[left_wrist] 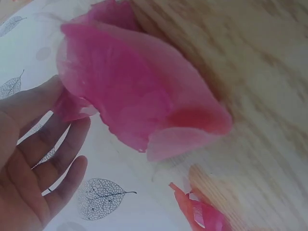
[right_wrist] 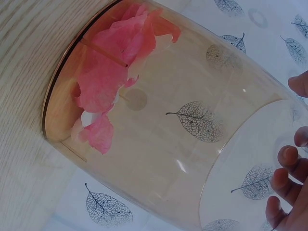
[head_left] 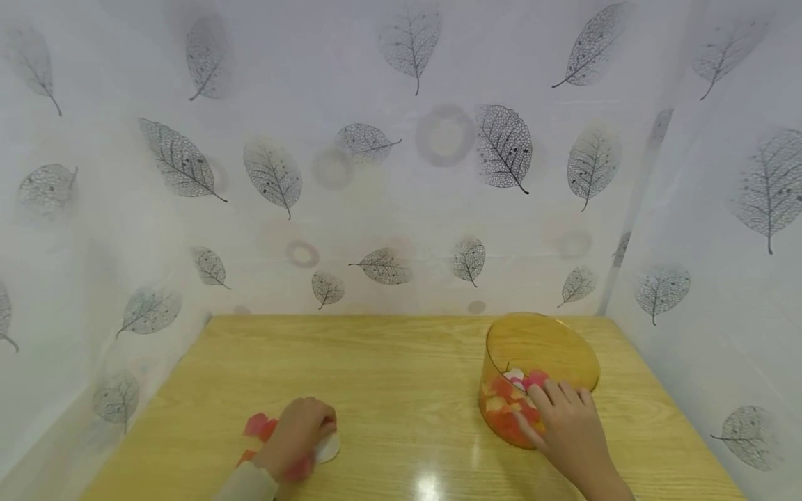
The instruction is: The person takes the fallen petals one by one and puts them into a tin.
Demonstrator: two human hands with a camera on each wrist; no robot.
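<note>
My left hand (head_left: 297,431) is low on the left of the table, pinching a magenta petal (left_wrist: 72,107) at its fingertips. A large pink petal (left_wrist: 127,91) fills the middle of the left wrist view, close to the camera. Around that hand lie red and pink petals (head_left: 255,424) and a white petal (head_left: 328,449). On the right stands a see-through amber container (head_left: 544,344), with several pink, red and pale petals (right_wrist: 108,67) at its bottom. My right hand (head_left: 570,431) is at the container's near rim, fingers spread and loosely bent, holding nothing.
The wood-grain table (head_left: 388,390) is bordered at the back and sides by pale sheeting (head_left: 395,209) printed with dark leaves. A thin dark stick (right_wrist: 103,52) shows among the petals in the container.
</note>
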